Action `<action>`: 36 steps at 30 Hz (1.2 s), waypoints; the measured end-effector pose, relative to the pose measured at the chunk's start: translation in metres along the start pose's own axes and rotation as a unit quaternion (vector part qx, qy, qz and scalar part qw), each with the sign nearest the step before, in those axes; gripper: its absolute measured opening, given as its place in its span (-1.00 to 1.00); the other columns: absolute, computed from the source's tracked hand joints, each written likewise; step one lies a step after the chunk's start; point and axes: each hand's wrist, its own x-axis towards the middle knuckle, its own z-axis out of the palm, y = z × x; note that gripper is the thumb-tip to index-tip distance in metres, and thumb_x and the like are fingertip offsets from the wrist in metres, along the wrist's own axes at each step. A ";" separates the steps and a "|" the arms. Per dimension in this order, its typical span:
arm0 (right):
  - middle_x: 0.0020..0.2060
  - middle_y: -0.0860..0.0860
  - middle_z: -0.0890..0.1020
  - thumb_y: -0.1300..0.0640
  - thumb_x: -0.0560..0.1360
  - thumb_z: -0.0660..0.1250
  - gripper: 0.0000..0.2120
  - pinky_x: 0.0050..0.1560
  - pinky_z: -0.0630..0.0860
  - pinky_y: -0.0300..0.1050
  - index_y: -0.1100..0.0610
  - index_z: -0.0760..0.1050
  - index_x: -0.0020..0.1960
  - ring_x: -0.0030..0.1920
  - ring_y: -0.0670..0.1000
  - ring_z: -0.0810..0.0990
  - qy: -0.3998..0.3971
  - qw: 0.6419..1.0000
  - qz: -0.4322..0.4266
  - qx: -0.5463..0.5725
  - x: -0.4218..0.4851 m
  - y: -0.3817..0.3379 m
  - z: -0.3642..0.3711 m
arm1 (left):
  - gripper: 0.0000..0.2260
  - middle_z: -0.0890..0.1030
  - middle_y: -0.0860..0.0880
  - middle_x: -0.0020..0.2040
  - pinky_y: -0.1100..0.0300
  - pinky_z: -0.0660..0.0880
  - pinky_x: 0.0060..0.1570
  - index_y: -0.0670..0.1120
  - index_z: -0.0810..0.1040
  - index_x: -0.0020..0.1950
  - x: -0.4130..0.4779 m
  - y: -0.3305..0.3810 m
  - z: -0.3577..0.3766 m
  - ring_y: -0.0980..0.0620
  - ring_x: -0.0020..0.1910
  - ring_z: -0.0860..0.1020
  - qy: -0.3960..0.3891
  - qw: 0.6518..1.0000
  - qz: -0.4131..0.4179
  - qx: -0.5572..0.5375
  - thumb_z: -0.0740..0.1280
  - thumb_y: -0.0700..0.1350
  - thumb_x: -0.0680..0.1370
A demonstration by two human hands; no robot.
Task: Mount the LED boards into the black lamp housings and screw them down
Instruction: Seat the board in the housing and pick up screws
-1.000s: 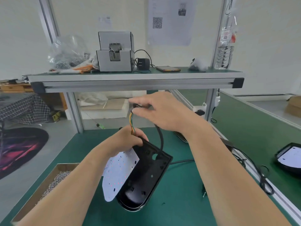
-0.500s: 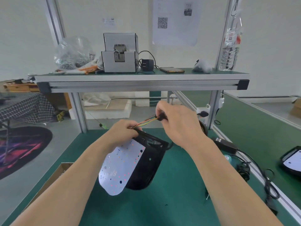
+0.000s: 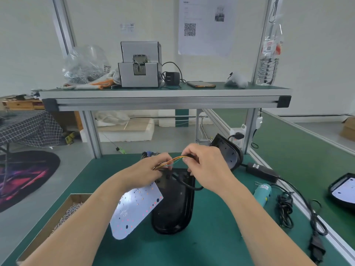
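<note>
L hand grips top edge of black housing, which sits on green mat. R hand pinches coloured wire bundle, stretched btwn both hands. I see white LED board sticking out at housing's left (tilted, not seated). Screw box far left.

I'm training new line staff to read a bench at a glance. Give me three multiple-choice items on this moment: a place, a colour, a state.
1. Where does the phone lie?
A. on the upper shelf
B. in the cardboard box
C. on the green mat

2. What colour is the LED board?
A. green
B. white
C. black

3. How does the LED board sit?
A. screwed inside the housing
B. on the shelf
C. outside the black housing, at its left

Answers:
1 A, it lies up on the shelf.
2 B, its face is white.
3 C, it juts out left of the housing while the left hand and right hand hold the coloured wires.
</note>
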 end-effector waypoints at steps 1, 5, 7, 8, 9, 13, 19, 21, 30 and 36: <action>-0.33 -0.03 0.63 0.23 0.58 0.33 -0.91 -0.09 0.61 0.13 0.11 0.58 -0.07 -0.25 0.04 0.65 0.010 1.000 -0.002 0.022 0.000 -0.001 0.000 | -0.68 0.52 -0.14 -0.19 0.01 0.42 -0.24 0.05 0.54 -0.05 0.001 0.002 0.000 -0.06 -0.28 0.43 -0.003 1.000 0.005 0.009 0.17 -0.36 0.50; -0.35 0.00 0.66 0.25 0.58 0.34 -0.90 -0.14 0.64 -0.02 0.08 0.58 -0.06 -0.32 -0.05 0.68 0.055 0.990 -0.009 0.131 0.001 -0.011 -0.002 | -0.76 0.65 0.15 -0.21 0.32 0.42 -0.13 0.02 0.73 -0.08 0.001 0.015 -0.002 0.23 -0.22 0.53 -0.004 0.999 -0.006 -0.052 0.29 -0.23 0.51; -0.30 0.00 0.67 0.27 0.58 0.34 -0.88 -0.19 0.64 -0.14 0.07 0.59 -0.05 -0.30 -0.06 0.69 0.081 0.980 -0.019 0.184 0.001 -0.015 -0.005 | -0.76 0.69 0.12 0.03 0.29 0.38 0.12 0.06 0.73 0.06 0.001 0.019 -0.004 0.18 0.03 0.59 -0.018 0.994 0.006 -0.105 0.39 0.07 0.46; -0.28 0.00 0.67 0.29 0.57 0.34 -0.86 -0.19 0.64 -0.17 0.06 0.59 -0.04 -0.28 -0.05 0.70 0.093 0.974 -0.024 0.204 0.001 -0.015 -0.006 | -0.64 0.68 0.12 0.14 0.24 0.38 0.22 0.08 0.70 0.13 -0.002 0.021 -0.008 0.17 0.17 0.58 -0.028 0.991 0.009 -0.129 0.39 0.19 0.42; -0.25 -0.01 0.67 0.30 0.58 0.33 -0.84 -0.18 0.64 -0.17 0.05 0.60 -0.02 -0.26 -0.04 0.70 0.107 0.969 -0.026 0.222 0.000 -0.015 -0.008 | -0.55 0.65 0.15 0.22 0.21 0.36 0.25 0.10 0.67 0.20 -0.003 0.022 -0.011 0.21 0.27 0.54 -0.044 0.988 0.016 -0.145 0.37 0.27 0.40; 0.00 0.05 0.54 0.37 0.56 0.35 -0.77 -0.08 0.62 -0.19 0.07 0.66 0.02 -0.20 0.03 0.73 0.164 0.946 -0.008 0.279 -0.004 -0.004 -0.016 | -0.28 0.63 0.01 0.27 0.04 0.48 0.19 0.10 0.61 0.31 -0.010 0.020 -0.017 -0.02 0.22 0.59 -0.090 0.962 0.044 -0.253 0.22 0.55 0.36; -0.15 -0.08 0.64 0.34 0.49 0.47 -0.82 -0.03 0.49 -0.34 0.10 0.72 -0.01 -0.13 -0.12 0.64 0.222 0.966 -0.042 0.125 -0.013 0.014 -0.008 | -0.78 0.71 -0.05 0.05 0.03 0.54 0.09 0.03 0.69 0.11 0.000 0.019 0.000 -0.04 0.00 0.62 0.045 0.964 0.039 -0.258 0.25 -0.14 0.67; -0.15 -0.06 0.67 0.35 0.48 0.48 -0.85 -0.03 0.48 -0.35 0.15 0.71 -0.01 -0.12 -0.15 0.62 0.233 0.969 -0.060 0.064 -0.013 0.019 -0.003 | -0.66 0.69 -0.07 -0.01 0.12 0.51 0.02 0.02 0.69 0.05 0.003 0.023 0.006 0.05 -0.05 0.58 0.077 0.966 0.045 -0.241 0.21 -0.36 0.62; -0.06 0.02 0.66 0.39 0.52 0.40 -0.79 -0.04 0.55 -0.12 0.17 0.66 0.09 -0.11 0.05 0.64 0.238 0.965 -0.097 -0.044 -0.014 0.038 0.023 | -0.74 0.58 0.01 -0.17 0.31 0.42 -0.21 -0.03 0.56 0.20 0.022 0.048 0.018 0.16 -0.28 0.48 0.210 0.957 0.027 -0.198 0.28 -0.28 0.58; -0.01 0.03 0.57 0.41 0.42 0.46 -0.72 -0.19 0.53 -0.14 0.15 0.66 0.06 -0.15 0.07 0.60 0.224 0.966 -0.080 -0.100 -0.012 0.043 0.025 | -0.84 0.45 0.12 -0.39 0.22 0.28 -0.34 -0.09 0.58 -0.06 0.025 0.056 0.033 0.13 -0.40 0.35 0.275 0.945 0.010 -0.176 0.23 -0.28 0.56</action>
